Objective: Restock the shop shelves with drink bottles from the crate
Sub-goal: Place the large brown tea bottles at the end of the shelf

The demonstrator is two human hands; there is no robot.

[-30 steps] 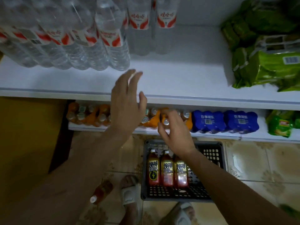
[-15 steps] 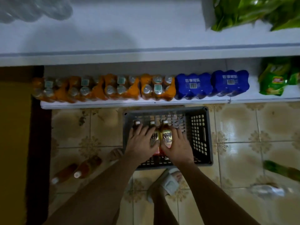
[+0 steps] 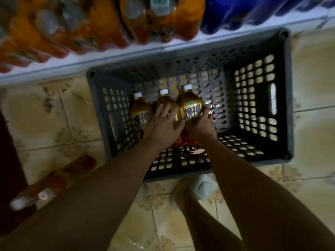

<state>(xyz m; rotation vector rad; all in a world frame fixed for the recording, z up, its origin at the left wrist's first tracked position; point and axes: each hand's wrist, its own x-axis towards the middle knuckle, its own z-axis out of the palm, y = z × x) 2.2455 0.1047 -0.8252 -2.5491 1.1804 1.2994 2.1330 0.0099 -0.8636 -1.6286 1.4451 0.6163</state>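
Patterned tile floor [image 3: 311, 124], low white shelf [image 3: 54, 65] at far edge carrying orange packs [image 3: 101, 24]. We see grey crate [image 3: 282, 98] just near shelf, three bottles inside at left. Right hand [image 3: 198, 126]: fingers clamped on right bottle [image 3: 192, 107]. Left hand [image 3: 163, 127]: fingers spread, resting on middle bottle [image 3: 167, 104]. Left bottle [image 3: 140, 115] untouched. Two bottles [image 3: 54, 182] lie on floor, near left.

crate [image 3: 282, 98]: matt grey perforated plastic
bottles [image 3: 192, 107], under the fingers: clear glossy plastic, shiny printed labels, smooth white caps
floor [image 3: 311, 124], beyond the fingers: glazed patterned tile, glossy
shelf [image 3: 54, 67]: smooth white, painted look
packs [image 3: 101, 24]: glossy shrink film
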